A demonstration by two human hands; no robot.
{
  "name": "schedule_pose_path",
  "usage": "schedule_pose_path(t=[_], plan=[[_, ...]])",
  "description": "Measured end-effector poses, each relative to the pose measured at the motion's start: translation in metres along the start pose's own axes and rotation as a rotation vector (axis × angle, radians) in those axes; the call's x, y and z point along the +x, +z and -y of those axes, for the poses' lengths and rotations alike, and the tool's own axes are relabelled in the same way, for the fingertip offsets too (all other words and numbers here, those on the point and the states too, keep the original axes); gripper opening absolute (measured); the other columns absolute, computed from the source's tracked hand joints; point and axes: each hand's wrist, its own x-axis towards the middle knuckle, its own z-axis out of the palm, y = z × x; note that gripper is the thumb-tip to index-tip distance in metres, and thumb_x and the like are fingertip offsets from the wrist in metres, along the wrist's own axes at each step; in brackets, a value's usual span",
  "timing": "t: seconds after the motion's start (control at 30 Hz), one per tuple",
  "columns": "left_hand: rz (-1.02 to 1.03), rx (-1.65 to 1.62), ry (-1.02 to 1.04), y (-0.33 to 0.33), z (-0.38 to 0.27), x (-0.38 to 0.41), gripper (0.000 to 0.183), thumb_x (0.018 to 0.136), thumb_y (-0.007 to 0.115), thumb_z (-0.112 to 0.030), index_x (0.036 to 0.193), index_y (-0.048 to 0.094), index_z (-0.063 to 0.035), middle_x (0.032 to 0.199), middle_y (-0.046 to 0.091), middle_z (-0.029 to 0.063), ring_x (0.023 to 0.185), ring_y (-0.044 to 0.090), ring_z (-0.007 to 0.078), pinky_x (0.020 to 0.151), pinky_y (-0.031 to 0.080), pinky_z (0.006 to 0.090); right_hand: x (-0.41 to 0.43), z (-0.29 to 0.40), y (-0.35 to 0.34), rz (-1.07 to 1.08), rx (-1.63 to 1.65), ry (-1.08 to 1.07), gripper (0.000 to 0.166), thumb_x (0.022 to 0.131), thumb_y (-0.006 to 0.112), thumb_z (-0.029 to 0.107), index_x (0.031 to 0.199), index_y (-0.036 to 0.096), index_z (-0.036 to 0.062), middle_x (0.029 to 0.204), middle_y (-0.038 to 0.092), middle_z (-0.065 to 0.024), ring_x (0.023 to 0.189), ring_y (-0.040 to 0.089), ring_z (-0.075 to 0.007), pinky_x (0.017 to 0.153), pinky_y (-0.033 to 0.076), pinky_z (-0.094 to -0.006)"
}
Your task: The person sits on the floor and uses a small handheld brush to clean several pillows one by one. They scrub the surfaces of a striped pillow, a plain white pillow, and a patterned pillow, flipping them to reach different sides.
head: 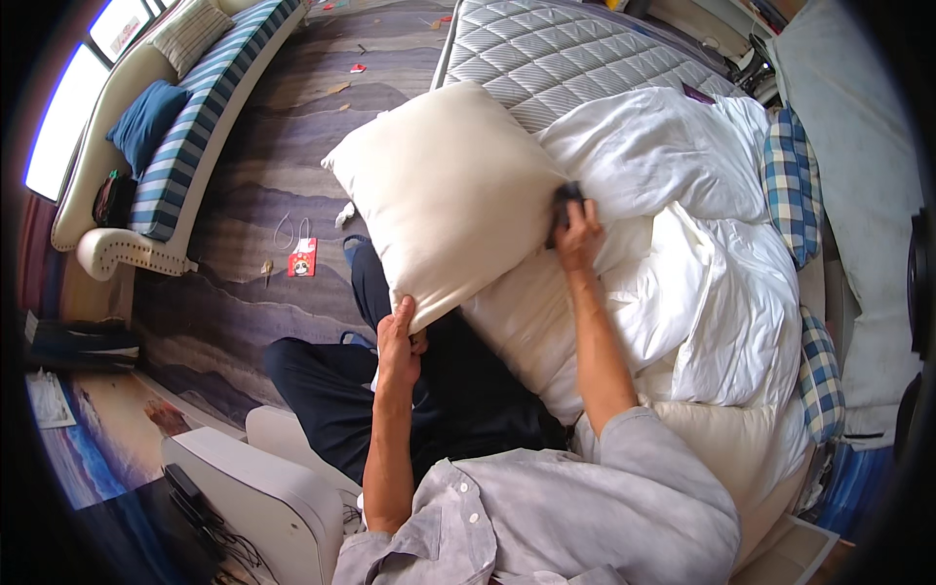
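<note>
A cream square cushion [453, 183] lies tilted across my lap and the edge of the bed, its broad face up. My left hand [398, 347] pinches the cushion's near corner, thumb on top. At the cushion's right corner, my right hand [583, 238] grips a small black object [566, 208] pressed against the cushion's edge. That object is blurred and partly covered by the fingers, so its kind cannot be told. Rumpled white bedding [702, 292] lies right beside my right hand and forearm. Dark trousers [475, 387] cover my legs under the cushion.
A quilted mattress [570, 55] stretches beyond the cushion. Blue checked cushions [792, 186] line the bed's right side. Leftward stands a studded sofa with a striped seat [197, 110] and a blue cushion [148, 121]. A red paper bag [303, 257] and scraps lie on the patterned floor [241, 300].
</note>
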Motion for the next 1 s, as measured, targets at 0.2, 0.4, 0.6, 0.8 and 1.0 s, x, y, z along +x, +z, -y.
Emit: schedule_pose_path(t=[0.2,0.4,0.6,0.8,1.0], plan=[[0.005,0.268,-0.031,-0.014,0.001,0.001,0.047,0.096,0.062,-0.049,0.078,0.061,-0.0051,0.056,0.048,-0.0020,0.042,0.036,0.0069,0.039,0.023,0.0247,0.033,0.000,-0.019,-0.072,-0.060,0.234,0.018,0.090,0.069,0.024,0.087,0.069,0.0064,0.083,0.060,-0.0132,0.077,0.061,-0.0370,0.065,0.048,-0.0480],[-0.183,0.657,-0.051,-0.010,-0.027,0.025,0.064,0.091,0.062,-0.059,0.081,0.069,0.0037,0.065,0.065,0.0118,0.056,0.063,0.0210,0.049,0.047,0.0330,0.047,0.171,-0.058,0.261,0.337,-0.281,0.026,0.069,0.062,0.000,0.093,0.063,0.0083,0.083,0.056,-0.0127,0.070,0.061,-0.0315,0.057,0.051,-0.0432],[-0.285,1.137,0.200,0.001,-0.016,0.042,0.060,0.092,0.059,-0.056,0.097,0.073,0.0021,0.087,0.068,0.0312,0.088,0.067,0.0469,0.079,0.051,0.0516,0.009,0.200,0.019,0.355,0.220,-0.568,0.005,0.075,0.060,0.004,0.078,0.058,0.0073,0.082,0.057,-0.0115,0.068,0.065,-0.0288,0.057,0.055,-0.0417],[-0.297,1.201,0.191,0.009,-0.020,0.027,0.061,0.094,0.055,-0.057,0.093,0.074,0.0004,0.082,0.068,0.0283,0.084,0.067,0.0468,0.076,0.051,0.0521,0.070,0.088,0.015,0.253,-0.123,-0.157,0.011,0.083,0.070,0.018,0.084,0.065,0.0089,0.087,0.060,-0.0111,0.075,0.065,-0.0353,0.063,0.052,-0.0467],[-0.218,1.385,0.101,0.016,-0.036,0.024,0.072,0.087,0.061,-0.065,0.088,0.072,0.0067,0.081,0.070,0.0262,0.085,0.069,0.0431,0.076,0.052,0.0494,0.090,0.012,0.020,0.243,-0.199,0.093,0.016,0.086,0.071,0.025,0.088,0.068,0.0094,0.091,0.063,-0.0111,0.081,0.065,-0.0359,0.068,0.052,-0.0477]])
